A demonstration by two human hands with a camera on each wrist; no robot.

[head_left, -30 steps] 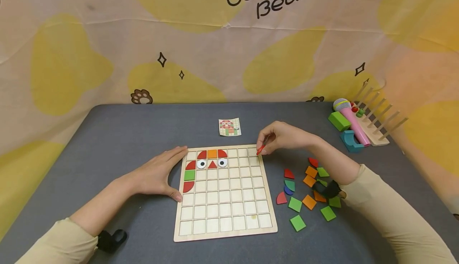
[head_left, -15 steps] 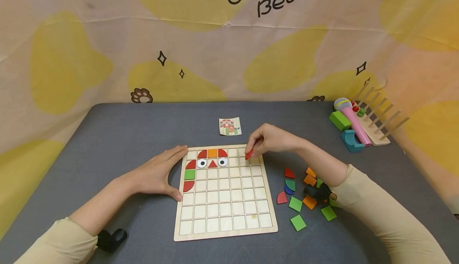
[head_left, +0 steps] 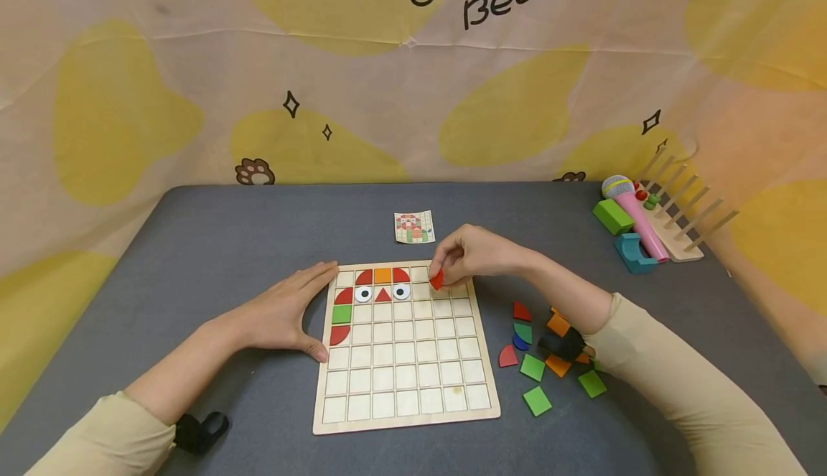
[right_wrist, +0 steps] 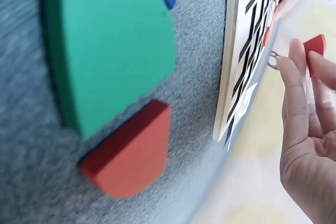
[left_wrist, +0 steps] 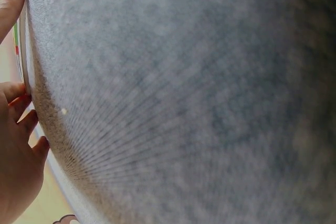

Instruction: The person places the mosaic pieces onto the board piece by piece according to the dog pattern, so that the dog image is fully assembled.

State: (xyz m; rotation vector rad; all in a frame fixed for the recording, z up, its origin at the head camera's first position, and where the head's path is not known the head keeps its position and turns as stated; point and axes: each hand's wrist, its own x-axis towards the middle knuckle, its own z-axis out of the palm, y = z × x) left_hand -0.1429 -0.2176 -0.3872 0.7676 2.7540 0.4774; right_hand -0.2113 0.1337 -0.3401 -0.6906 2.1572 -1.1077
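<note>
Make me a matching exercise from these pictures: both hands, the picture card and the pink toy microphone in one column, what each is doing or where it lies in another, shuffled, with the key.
Column one
1. Left hand
2. Right hand
3. Picture card
4. Pink toy microphone

Column two
A. Lies just past the far edge of the board
B. Lies beside the green block
C. Touches the left edge of the board
D. Pinches a red piece

Right pairs
1-C
2-D
3-A
4-B
</note>
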